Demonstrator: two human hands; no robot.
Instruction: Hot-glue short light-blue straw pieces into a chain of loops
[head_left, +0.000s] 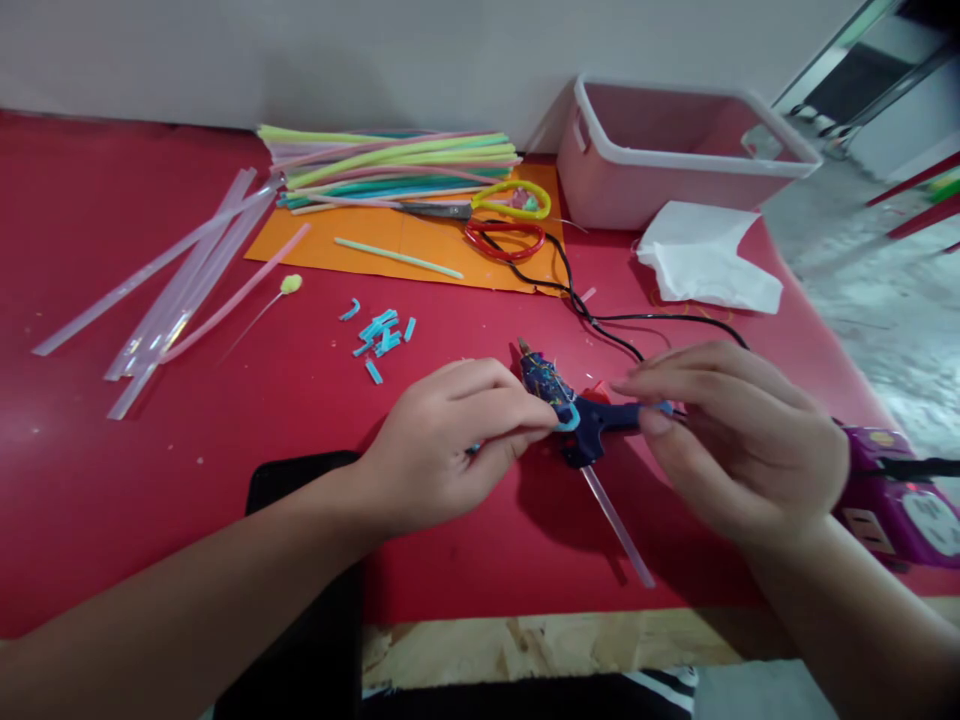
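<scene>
My left hand [465, 435] is closed in a pinch on a small bent light-blue strip [570, 418], held over the body of a dark blue glue gun [589, 440]. The gun lies on the red table with its nozzle pointing away, and a clear glue stick [619, 530] sticks out of its back. Above the gun's handle is my right hand [742, 440], thumb and fingers drawn together around a bit of blue that is mostly hidden. Short light-blue cut pieces [384, 332] lie in a loose pile beyond my left hand.
Colourful fuzzy stems [397, 165] and scissors [510, 225] lie on orange paper [375, 265]. Clear glue sticks [187, 270] are at the left. A pink bin [637, 190], white tissue [701, 260] and black cord [622, 340] are at the back right; a purple power strip [885, 510] sits rightmost.
</scene>
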